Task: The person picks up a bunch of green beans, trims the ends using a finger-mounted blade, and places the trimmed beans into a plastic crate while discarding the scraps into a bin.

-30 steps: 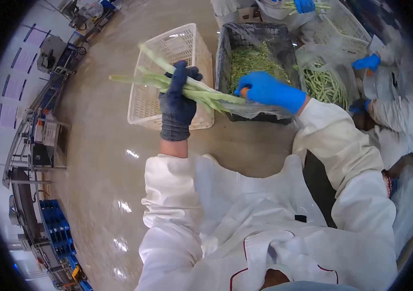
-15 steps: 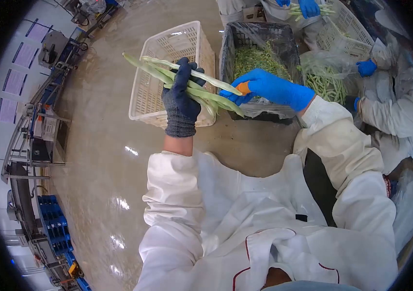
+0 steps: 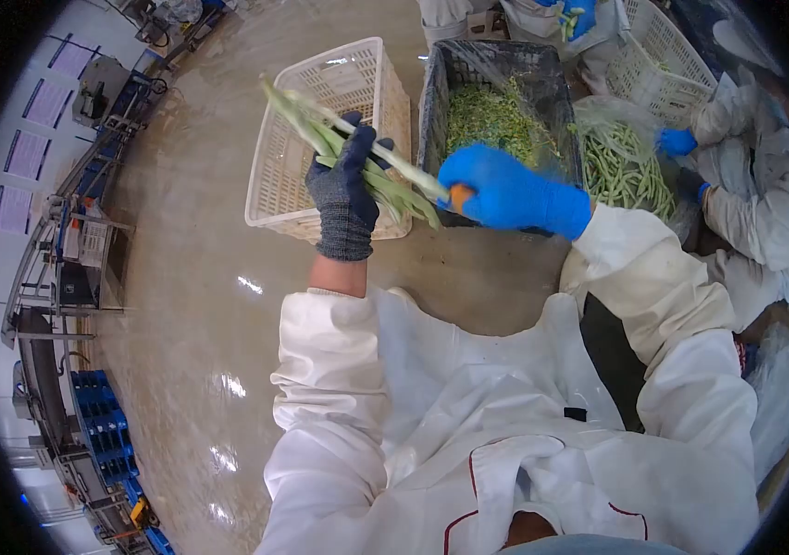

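In the head view my left hand (image 3: 343,199), in a dark knitted glove, is wrapped round a bunch of long flat green beans (image 3: 399,196). The beans stick out on both sides, tilted from upper left to lower right. My right hand (image 3: 515,190), in a blue glove, is closed around a small tool with an orange handle (image 3: 460,195); its blade, if any, is hidden. The tool meets the right end of one pale bean. Behind my left hand stands a white slatted crate (image 3: 269,185). A black lined crate (image 3: 431,102) with green trimmings lies behind my right hand.
A clear bag of green beans (image 3: 626,166) lies to the right of the black crate. Another white crate (image 3: 663,74) stands at the upper right. Co-workers in white with blue gloves (image 3: 678,141) are at the right and top. Machinery (image 3: 52,370) lines the left side.
My right hand has lowered slightly, its fingers now curled in tighter. In my left hand the beans have shifted, their upper tips moving right and up. Co-workers' hands have moved.
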{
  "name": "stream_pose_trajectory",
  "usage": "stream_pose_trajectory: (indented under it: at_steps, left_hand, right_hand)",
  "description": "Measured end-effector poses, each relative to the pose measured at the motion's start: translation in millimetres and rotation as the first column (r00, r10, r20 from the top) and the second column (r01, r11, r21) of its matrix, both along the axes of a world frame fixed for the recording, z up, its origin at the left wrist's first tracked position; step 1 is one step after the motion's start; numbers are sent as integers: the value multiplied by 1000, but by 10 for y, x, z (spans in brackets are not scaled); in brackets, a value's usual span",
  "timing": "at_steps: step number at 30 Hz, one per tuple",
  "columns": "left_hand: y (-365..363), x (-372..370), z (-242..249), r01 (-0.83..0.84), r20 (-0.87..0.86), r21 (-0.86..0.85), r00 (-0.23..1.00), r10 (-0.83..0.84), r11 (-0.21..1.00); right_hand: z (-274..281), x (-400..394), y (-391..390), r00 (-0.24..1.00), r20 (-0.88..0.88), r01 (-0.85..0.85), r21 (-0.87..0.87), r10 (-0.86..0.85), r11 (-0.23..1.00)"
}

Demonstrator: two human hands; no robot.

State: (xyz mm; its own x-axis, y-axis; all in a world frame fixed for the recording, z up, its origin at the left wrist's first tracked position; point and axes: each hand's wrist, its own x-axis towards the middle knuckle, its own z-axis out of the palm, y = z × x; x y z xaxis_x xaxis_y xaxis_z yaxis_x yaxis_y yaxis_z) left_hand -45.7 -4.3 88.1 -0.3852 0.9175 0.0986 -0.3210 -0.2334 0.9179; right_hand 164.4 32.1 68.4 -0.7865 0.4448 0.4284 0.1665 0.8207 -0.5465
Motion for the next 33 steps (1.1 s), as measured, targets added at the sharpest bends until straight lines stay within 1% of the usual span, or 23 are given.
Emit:
stream_pose_trajectory:
  at_steps: [3, 4, 6, 7, 9, 10, 11, 13, 14, 15, 16, 18, 19, 20, 21, 22, 23, 25, 26, 29, 30, 31, 33]
  left_hand:
    - [-41, 38, 30, 89, -60, -106, 994, -95, 990]
    - [-56, 40, 31, 127, -79, -131, 987, -137, 983]
    - [-98, 38, 85, 206, -128, -198, 964, -234, 958]
    - [-127, 39, 84, 273, -127, -219, 944, -305, 937]
    - [-200, 50, 78, 401, -122, -257, 889, -442, 879]
    - [-255, 65, 73, 457, -86, -287, 863, -498, 842]
    - [-294, 79, 90, 478, -80, -299, 850, -520, 826]
    - [-347, 104, 142, 518, -65, -323, 823, -565, 792]
    - [-355, 91, 135, 522, -39, -313, 828, -560, 793]
    - [-367, 85, 157, 535, -22, -307, 823, -568, 787]
    - [-376, 74, 194, 546, -7, -301, 819, -574, 782]
    - [-360, 40, 201, 562, 16, -307, 810, -586, 768]
    - [-342, 52, 204, 548, -3, -325, 815, -580, 771]
    - [-331, 85, 213, 533, -18, -342, 820, -573, 774]
    - [-321, 123, 206, 519, -31, -359, 824, -566, 776]
    - [-300, 149, 193, 531, -28, -355, 816, -577, 769]
    - [-297, 187, 165, 525, -43, -365, 816, -577, 769]
    - [-296, 243, 101, 508, -76, -384, 815, -574, 771]
    - [-286, 245, 43, 506, -87, -339, 823, -562, 793]
    - [-248, 141, 75, 447, -61, -369, 864, -501, 815]
    - [-248, 83, 58, 392, -81, -374, 889, -451, 841]
    - [-265, 34, 72, 376, -99, -388, 891, -444, 841]
    - [-286, -33, 107, 348, -136, -417, 889, -437, 839]
  right_hand:
    - [23, -69, -168, 987, 35, -160, 156, 156, 975]
    - [12, -55, -156, 990, 105, -117, 236, 95, 965]
    - [15, 38, 0, 998, 10, 53, 230, -57, 972]
    - [30, 101, 112, 990, -37, 139, 223, -134, 965]
    - [81, 244, 381, 933, -231, 311, 128, -277, 942]
    - [65, 326, 544, 888, -259, 393, -2, -380, 920]
    - [48, 418, 698, 833, -272, 463, -133, -481, 876]
    - [91, 659, 927, 793, -145, 600, 14, -592, 800]
    - [70, 723, 987, 759, -86, 651, 94, -645, 753]
    - [8, 720, 971, 677, -73, 718, 282, -732, 636]
    - [-77, 685, 932, 584, -83, 741, 460, -807, 489]
    - [-150, 635, 909, 632, -66, 708, 454, -772, 541]
    - [-145, 578, 911, 762, -51, 633, 266, -645, 727]
    - [-138, 507, 910, 866, -70, 500, 67, -496, 864]
    - [-52, 398, 794, 921, -43, 363, -259, -386, 895]
    - [96, 263, 598, 960, -59, 195, -556, -272, 808]
    - [178, 181, 490, 979, -114, 14, -788, -169, 615]
    - [101, 80, 487, 982, -97, 10, -832, -163, 555]
    - [81, 47, 490, 984, -89, 6, -851, -155, 525]
    - [198, 294, 701, 921, -120, 108, -836, -372, 538]
    - [134, 426, 865, 899, -70, 226, -771, -431, 596]
    - [136, 506, 951, 870, -29, 340, -689, -493, 640]
    - [102, 588, 983, 827, 229, 553, -487, -513, 675]
